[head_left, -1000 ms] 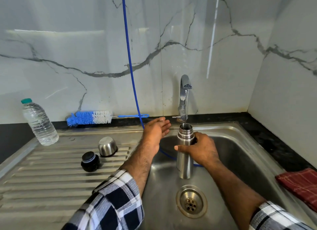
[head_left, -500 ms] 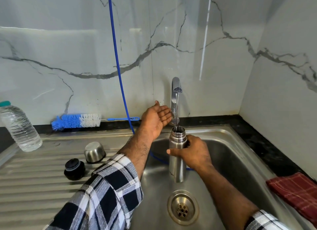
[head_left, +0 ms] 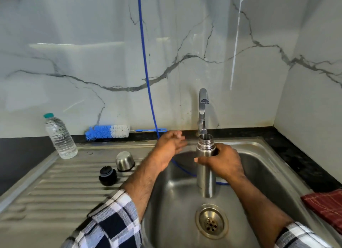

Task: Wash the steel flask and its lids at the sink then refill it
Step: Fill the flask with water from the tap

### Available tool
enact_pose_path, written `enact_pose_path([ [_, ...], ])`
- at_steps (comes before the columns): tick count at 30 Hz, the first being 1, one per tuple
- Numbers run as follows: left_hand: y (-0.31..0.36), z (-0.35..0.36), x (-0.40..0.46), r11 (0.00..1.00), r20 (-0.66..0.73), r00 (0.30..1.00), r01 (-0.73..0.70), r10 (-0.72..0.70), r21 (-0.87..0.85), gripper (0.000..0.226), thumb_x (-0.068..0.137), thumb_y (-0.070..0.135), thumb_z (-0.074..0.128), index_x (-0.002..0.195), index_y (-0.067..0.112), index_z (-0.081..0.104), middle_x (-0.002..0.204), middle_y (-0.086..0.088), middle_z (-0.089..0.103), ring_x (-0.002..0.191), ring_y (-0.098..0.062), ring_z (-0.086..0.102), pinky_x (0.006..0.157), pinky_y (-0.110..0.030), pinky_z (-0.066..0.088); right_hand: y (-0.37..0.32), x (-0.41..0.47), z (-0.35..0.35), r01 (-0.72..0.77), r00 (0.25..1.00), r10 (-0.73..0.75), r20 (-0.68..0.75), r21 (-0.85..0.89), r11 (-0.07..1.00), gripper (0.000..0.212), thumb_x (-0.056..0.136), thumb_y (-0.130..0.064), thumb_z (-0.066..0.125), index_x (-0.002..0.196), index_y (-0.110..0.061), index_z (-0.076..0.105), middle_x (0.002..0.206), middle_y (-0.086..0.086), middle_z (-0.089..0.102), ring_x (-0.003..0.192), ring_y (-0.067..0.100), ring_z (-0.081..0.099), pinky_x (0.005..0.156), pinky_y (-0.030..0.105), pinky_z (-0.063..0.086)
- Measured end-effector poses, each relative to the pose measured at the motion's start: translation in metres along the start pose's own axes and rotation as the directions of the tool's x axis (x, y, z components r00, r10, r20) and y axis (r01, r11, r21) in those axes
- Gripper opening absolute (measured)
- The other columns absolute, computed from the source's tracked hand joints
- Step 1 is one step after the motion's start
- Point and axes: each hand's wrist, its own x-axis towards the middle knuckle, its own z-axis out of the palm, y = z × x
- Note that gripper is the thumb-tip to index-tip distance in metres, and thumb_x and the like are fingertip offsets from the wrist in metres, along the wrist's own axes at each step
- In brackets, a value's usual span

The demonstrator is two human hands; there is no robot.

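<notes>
Ribbed steel drainboard (head_left: 55, 188) with plastic bottle (head_left: 60, 136), steel cup lid (head_left: 125, 161), black stopper (head_left: 107, 175)

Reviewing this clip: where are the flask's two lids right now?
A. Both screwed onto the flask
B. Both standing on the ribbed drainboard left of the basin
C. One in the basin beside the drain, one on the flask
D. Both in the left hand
B: the steel cup lid and the black stopper stand on the drainboard, while the flask in the right hand is open-mouthed.
</notes>
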Motion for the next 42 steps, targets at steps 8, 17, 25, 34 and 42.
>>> enact_pose_path([
  [8,-0.028,-0.036,-0.086,0.901,0.144,0.988,-0.112,0.056,0.420,0.061,0.075,-0.004,0.091,0.121,0.019,0.058,0.118,0.002,0.065,0.102,-0.011,0.064,0.087,-0.020,0.057,-0.060,-0.030,-0.033,0.131,0.991,-0.127,-0.051,0.076,0.988,0.054,0.059,-0.053,0.098,0.100,-0.029,0.073,0.090,-0.011,0.076,0.084,0.011,0.071,0.084,0.043,0.061],
  [17,0.010,-0.042,-0.131,0.899,0.006,0.967,-0.238,0.253,0.368,0.086,0.053,0.037,0.107,0.125,0.035,0.060,0.113,0.013,0.073,0.103,-0.003,0.071,0.088,-0.027,0.062,-0.171,-0.063,-0.036,0.260,0.963,-0.270,0.012,0.232,0.937,0.065,0.048,-0.064,0.097,0.096,-0.026,0.075,0.085,-0.008,0.079,0.078,0.013,0.077,0.078,0.044,0.066],
  [25,0.042,-0.111,-0.141,0.861,-0.276,0.837,-0.370,0.472,0.350,0.064,0.061,0.029,0.104,0.115,0.026,0.069,0.099,0.005,0.079,0.088,-0.008,0.076,0.075,-0.025,0.061,-0.244,-0.082,0.009,0.348,0.886,-0.438,0.153,0.406,0.845,0.073,0.054,-0.075,0.092,0.104,-0.024,0.076,0.093,0.000,0.081,0.088,0.021,0.079,0.082,0.051,0.066],
  [34,0.065,-0.223,-0.131,0.862,-0.486,0.720,-0.341,0.496,0.374,0.069,0.065,0.024,0.102,0.121,0.031,0.061,0.105,0.011,0.072,0.093,-0.005,0.070,0.073,-0.024,0.056,-0.253,-0.037,0.106,0.181,0.922,-0.324,0.213,0.501,0.846,0.050,0.097,-0.067,0.060,0.105,-0.020,0.073,0.096,0.002,0.080,0.092,0.022,0.077,0.081,0.042,0.064],
  [42,0.046,-0.257,-0.106,0.868,-0.561,0.662,-0.382,0.497,0.317,0.072,0.066,0.027,0.102,0.125,0.031,0.061,0.105,0.012,0.073,0.087,0.001,0.073,0.066,-0.013,0.057,-0.207,0.056,0.206,0.282,0.952,-0.240,0.190,-0.242,0.928,0.029,0.096,-0.019,0.064,0.123,-0.011,0.072,0.129,0.016,0.069,0.121,0.037,0.062,0.098,0.036,0.050],
])
